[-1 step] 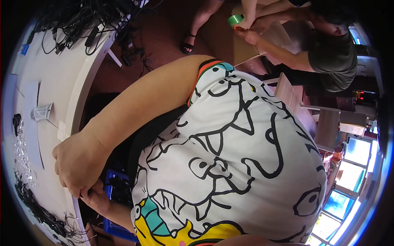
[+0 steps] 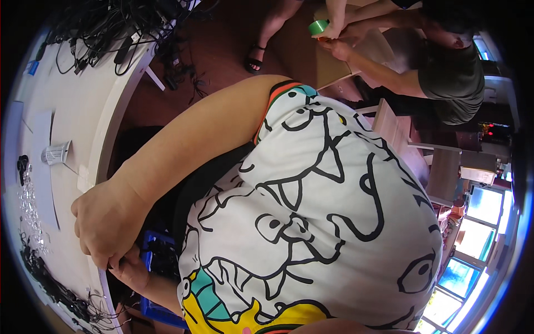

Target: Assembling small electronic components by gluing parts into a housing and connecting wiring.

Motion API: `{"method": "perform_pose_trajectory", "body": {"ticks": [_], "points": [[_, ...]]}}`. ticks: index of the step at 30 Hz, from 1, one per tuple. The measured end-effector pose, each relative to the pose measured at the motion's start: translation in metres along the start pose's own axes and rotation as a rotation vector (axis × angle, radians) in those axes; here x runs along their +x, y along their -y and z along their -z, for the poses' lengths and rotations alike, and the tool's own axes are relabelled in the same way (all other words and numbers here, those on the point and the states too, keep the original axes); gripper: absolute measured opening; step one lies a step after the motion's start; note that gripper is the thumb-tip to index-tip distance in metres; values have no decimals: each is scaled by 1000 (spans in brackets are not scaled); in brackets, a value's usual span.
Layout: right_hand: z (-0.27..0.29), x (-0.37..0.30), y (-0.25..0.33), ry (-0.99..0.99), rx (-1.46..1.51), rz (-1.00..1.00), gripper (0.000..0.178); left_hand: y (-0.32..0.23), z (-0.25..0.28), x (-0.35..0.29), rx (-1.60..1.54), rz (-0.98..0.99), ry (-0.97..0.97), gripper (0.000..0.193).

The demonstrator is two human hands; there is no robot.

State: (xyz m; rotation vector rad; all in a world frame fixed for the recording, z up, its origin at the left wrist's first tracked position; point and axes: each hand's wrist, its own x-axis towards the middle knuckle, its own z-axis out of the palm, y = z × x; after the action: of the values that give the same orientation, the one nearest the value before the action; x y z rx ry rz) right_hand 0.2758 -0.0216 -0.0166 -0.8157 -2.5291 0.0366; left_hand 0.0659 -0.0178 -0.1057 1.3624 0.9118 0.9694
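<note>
While hands (image 2: 111,222) meet, a blue crate (image 2: 147,242) holds black items (image 2: 165,255).

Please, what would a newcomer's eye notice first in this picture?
First, probably the white shirt with bold black cartoon lines, filling the middle of the picture. Toward the left, by the edge of the pale table, the right hand and left hand meet; whether they grip something is unclear. A tangle of black cables lies at the upper left.

harsh glare from windows (image 2: 483,205)
</note>
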Motion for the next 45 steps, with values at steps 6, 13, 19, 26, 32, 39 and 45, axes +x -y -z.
{"method": "perform_pose_trajectory", "body": {"ticks": [6, 13, 19, 26, 32, 39, 45], "points": [[-8, -5, -3, -127, 86, -66, 27, -3, 1, 6, -19, -57, 164, 49], [-5, -9, -7, -75, 176, -53, 25, 3, 5, 6, 49, -7, 135, 79], [-12, -6, -5, -94, 195, -56, 25, -3, -1, 4, 78, -10, 109, 80], [-13, -5, -6, -69, 199, -68, 24, -3, -1, 5, -16, -22, 244, 52], [-18, -4, -5, -66, 232, -80, 24, -3, 0, 1, -48, -7, 254, 55], [-24, -5, -4, -131, 265, -80, 21, 1, 4, 3, -51, -2, 266, 57], [-19, -6, -3, -79, 258, -103, 24, 0, 4, 2, -42, -6, 268, 57]]}}
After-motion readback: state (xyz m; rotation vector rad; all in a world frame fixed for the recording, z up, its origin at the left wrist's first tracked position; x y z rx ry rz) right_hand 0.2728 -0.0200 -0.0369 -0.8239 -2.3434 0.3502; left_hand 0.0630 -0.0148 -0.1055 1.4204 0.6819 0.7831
